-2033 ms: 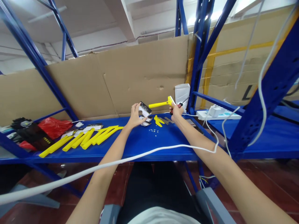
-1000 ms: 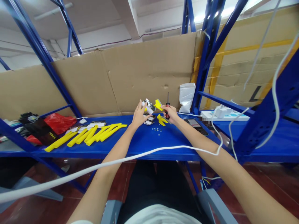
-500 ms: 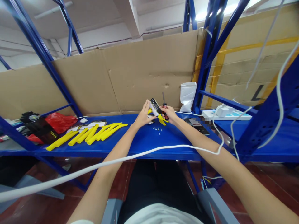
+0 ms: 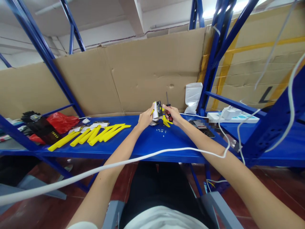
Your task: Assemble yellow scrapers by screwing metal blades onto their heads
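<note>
My left hand point(image 4: 145, 119) is closed on a small black-and-white printed card point(image 4: 158, 110), which stands tilted above the table. A bit of yellow shows by its fingertips; what it belongs to is hidden. My right hand point(image 4: 174, 115) is wrapped round the red and black handle of a screwdriver point(image 4: 169, 117), its shaft pointing up. The right fingertips are close to the card's right edge; whether they touch it I cannot tell. Below them lies a yellow piece point(image 4: 166, 122), partly covered. Several tiny pale parts point(image 4: 162, 130) are scattered on the blue tabletop point(image 4: 147, 144).
Several yellow tubes point(image 4: 95, 137) with cards lie to the left, by a red plastic bag point(image 4: 62, 122) and a black box point(image 4: 45, 130). To the right are a white pouch point(image 4: 193, 97), a phone point(image 4: 206, 131) and a power strip point(image 4: 245, 118). A white cable point(image 4: 143, 160) crosses in front.
The card has turned more upright, and my left fingers have closed round its side. My right hand, with the screwdriver, has stayed nearly in place. The view has shifted slightly.
</note>
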Demonstrator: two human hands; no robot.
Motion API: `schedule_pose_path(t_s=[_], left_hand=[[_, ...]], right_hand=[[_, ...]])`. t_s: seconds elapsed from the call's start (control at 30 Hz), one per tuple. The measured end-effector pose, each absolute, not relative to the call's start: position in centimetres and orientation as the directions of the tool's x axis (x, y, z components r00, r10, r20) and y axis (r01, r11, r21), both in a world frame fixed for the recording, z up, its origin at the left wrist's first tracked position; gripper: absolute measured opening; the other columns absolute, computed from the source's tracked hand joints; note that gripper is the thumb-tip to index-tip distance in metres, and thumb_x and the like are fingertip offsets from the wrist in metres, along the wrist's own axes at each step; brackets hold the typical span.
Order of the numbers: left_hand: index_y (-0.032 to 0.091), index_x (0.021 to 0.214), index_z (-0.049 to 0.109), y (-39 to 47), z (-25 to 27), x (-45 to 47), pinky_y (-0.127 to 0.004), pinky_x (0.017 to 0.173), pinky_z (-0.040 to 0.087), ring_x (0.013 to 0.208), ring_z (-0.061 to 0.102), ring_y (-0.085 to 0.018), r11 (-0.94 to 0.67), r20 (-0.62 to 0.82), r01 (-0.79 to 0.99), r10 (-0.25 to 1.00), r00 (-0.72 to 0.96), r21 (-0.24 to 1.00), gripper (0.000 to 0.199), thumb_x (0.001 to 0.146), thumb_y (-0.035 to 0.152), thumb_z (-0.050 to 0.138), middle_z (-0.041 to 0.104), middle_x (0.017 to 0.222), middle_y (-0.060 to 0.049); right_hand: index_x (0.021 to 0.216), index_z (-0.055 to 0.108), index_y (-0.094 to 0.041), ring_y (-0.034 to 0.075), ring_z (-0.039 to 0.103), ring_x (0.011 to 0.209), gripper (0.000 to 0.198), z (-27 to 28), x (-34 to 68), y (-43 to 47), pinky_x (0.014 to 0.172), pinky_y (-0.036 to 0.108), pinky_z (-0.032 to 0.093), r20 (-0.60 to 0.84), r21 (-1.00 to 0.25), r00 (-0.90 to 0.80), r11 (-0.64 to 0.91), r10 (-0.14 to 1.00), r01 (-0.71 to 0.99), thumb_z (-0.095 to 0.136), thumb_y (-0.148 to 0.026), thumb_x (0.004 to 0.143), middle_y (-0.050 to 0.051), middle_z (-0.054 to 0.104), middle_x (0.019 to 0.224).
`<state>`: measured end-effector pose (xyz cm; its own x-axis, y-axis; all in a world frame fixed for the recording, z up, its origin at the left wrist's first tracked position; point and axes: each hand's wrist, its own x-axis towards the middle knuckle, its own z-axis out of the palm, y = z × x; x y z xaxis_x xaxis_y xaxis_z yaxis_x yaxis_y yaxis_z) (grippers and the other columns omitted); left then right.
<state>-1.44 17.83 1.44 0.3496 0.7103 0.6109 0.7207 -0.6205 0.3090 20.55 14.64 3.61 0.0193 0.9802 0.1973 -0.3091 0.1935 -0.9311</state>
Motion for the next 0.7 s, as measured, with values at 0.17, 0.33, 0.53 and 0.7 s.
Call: schedule_pose_path(t_s=[0.17, 0.33, 0.53, 0.7], left_hand=[[0.027, 0.162, 0.070, 17.5, 1.7, -1.0, -0.045, 0.109, 0.059, 0.133, 0.078, -0.036, -0.609, 0.701, 0.658, 0.693, 0.170, 0.443, 0.048, 0.115, 0.033, 0.058, 0.082, 0.143, -0.015], [0.020, 0.116, 0.078, 17.7, 2.1, -0.4, -0.031, 0.077, 0.056, 0.072, 0.071, -0.020, -0.634, 0.682, 0.381, 0.731, 0.012, 0.673, 0.043, 0.115, 0.058, 0.059, 0.074, 0.076, -0.004], [0.025, 0.093, 0.055, 16.8, 3.5, 0.4, -0.024, 0.044, 0.034, 0.042, 0.044, -0.009, -0.394, 0.399, -0.177, 0.917, -0.008, 0.902, 0.050, 0.111, 0.071, 0.060, 0.059, 0.067, 0.005], [0.025, 0.094, 0.050, 16.3, 4.4, 0.4, -0.022, 0.044, 0.035, 0.041, 0.043, -0.006, -0.239, 0.263, -0.369, 0.965, 0.018, 0.898, 0.057, 0.105, 0.078, 0.066, 0.062, 0.069, 0.006]], right_hand=[[0.088, 0.064, -0.022, 0.007, 0.045, 0.042, 0.050, 3.7, 20.9, 15.1, 0.033, 0.019, 0.033, 0.214, -0.913, 0.057, 0.220, 0.975, -0.343, 0.091, -0.064, 0.093, 0.003, 0.076, 0.072], [0.090, 0.061, -0.022, 0.005, 0.045, 0.045, 0.032, 3.4, 21.5, 15.7, 0.035, 0.017, 0.039, 0.173, -0.912, 0.147, 0.215, 0.974, -0.348, 0.087, -0.038, 0.099, 0.006, 0.089, 0.098], [0.091, 0.065, -0.020, 0.005, 0.047, 0.044, 0.022, 3.0, 21.5, 15.9, 0.034, 0.018, 0.038, 0.129, -0.928, 0.159, 0.176, 0.979, -0.328, 0.087, -0.019, 0.091, 0.007, 0.089, 0.101], [0.086, 0.067, -0.019, 0.004, 0.049, 0.044, 0.024, 2.9, 21.1, 15.6, 0.033, 0.017, 0.035, 0.139, -0.939, 0.118, 0.169, 0.983, -0.300, 0.090, -0.012, 0.082, 0.009, 0.089, 0.105]])
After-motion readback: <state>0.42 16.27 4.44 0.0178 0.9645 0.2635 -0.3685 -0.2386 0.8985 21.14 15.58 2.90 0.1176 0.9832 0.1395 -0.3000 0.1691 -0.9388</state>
